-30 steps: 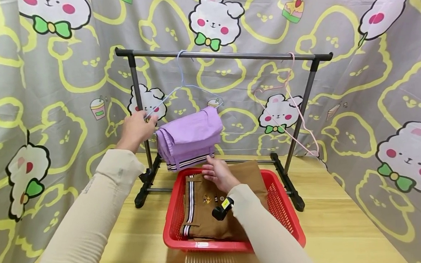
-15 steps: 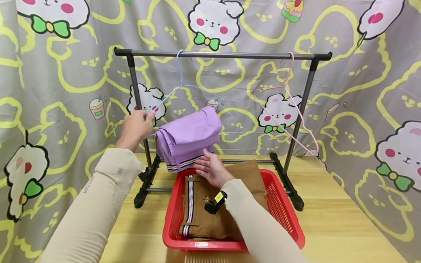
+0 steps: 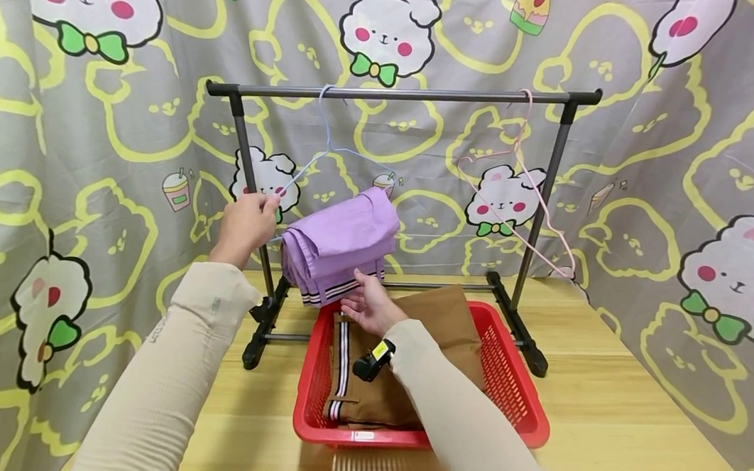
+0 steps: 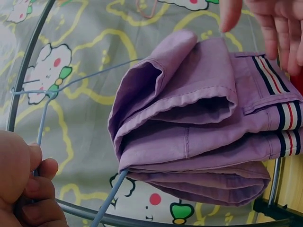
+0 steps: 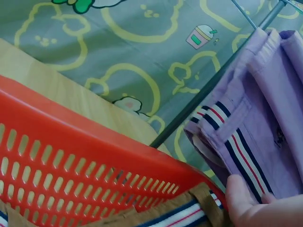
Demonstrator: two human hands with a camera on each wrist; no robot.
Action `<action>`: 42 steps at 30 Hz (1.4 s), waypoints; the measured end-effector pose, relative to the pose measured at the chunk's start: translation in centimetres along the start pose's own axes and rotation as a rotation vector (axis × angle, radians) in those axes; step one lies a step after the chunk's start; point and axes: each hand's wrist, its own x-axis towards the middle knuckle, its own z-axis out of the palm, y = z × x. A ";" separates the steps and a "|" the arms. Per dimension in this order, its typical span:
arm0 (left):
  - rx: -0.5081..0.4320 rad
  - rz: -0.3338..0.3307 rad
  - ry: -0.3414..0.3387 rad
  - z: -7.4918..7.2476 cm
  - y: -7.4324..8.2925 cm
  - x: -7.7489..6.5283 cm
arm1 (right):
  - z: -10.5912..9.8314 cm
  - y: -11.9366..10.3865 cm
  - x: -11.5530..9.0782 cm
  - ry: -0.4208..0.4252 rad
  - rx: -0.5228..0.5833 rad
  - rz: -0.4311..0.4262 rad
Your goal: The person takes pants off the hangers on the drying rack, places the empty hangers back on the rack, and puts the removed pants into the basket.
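Hanging beside the left hand (image 3: 245,224) are purple trousers (image 3: 345,237).

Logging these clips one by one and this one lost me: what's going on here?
A person's left hand grips a blue hanger hooked on a rack, with folded purple pants draped over its lower bar. The right hand is by the striped waistband; contact is unclear. A brown garment lies in a red basket below; a pink hanger hangs farther right on the rack.

High forward-down head view; close wrist views, purple garment (image 3: 344,239) in both.
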 end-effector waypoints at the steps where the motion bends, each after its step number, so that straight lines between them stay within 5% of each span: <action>1: 0.001 -0.001 -0.002 0.0 0.0 0.0 | 0.1 0.1 0.0 0.000 0.012 0.000; 25: -0.029 -0.035 -0.019 0.0 -0.2 -0.1 | -0.5 0.6 0.4 -0.057 0.479 0.042; 35: -0.033 -0.037 -0.032 0.0 -0.1 -0.3 | -0.7 0.4 0.9 -0.156 0.520 0.050; 42: -0.030 -0.037 -0.034 -0.1 -0.1 -0.3 | -0.3 0.3 1.0 -0.103 0.573 0.025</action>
